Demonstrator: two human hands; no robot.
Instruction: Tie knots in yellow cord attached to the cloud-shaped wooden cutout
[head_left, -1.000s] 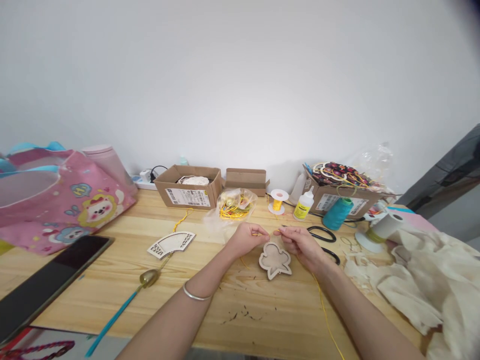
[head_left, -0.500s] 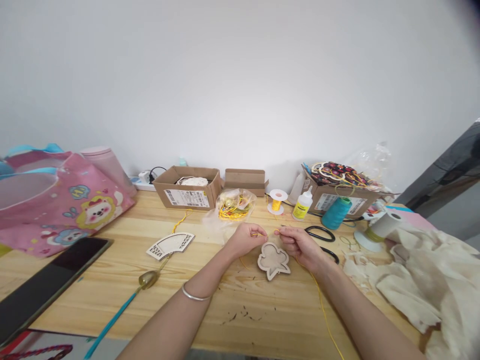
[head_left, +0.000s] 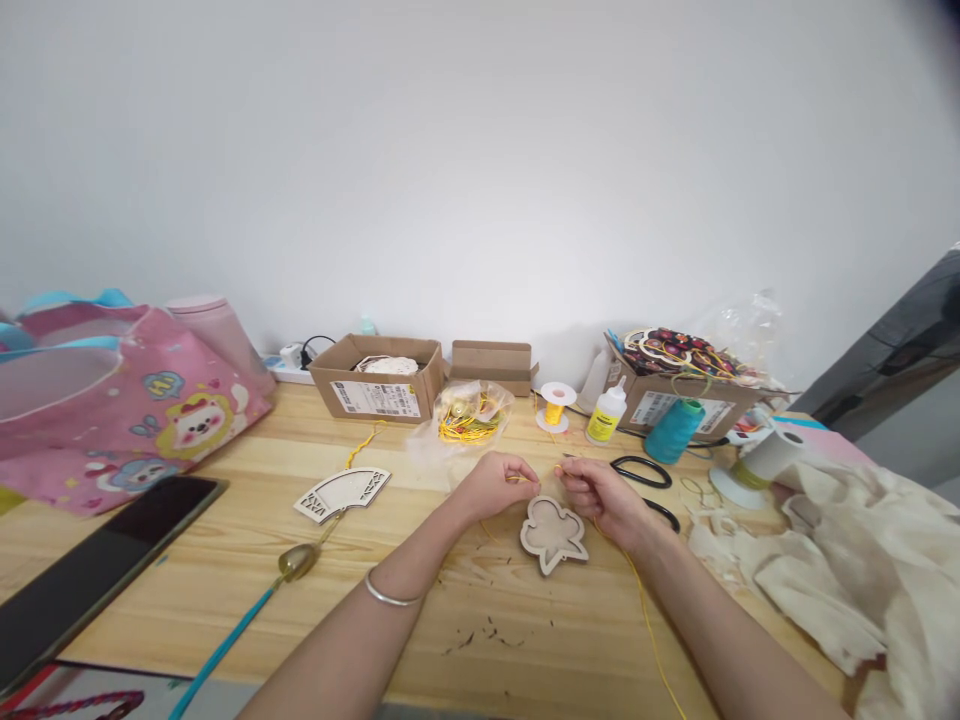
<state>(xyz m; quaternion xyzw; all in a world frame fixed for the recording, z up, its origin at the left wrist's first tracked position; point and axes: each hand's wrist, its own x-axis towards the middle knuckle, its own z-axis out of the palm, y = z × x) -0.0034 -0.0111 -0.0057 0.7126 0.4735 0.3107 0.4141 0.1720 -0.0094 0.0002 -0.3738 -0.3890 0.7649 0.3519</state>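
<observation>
Just below and right of frame centre, pale lobed wooden plaque point(head_left: 553, 534), rim raised, tan face recessed, tip pointed; left hand point(head_left: 501, 486) and right hand point(head_left: 601, 500), slightly apart, pinch yellow cord point(head_left: 646, 605).

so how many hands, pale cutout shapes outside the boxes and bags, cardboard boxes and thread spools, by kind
Hands: 2 (left hand, right hand)
Cutout shapes: 2 (flower shape, fan shape)
Cardboard boxes: 3 (left box, middle box, right box)
Thread spools: 3 (yellow spool, teal spool, white spool)
Total: 10
</observation>
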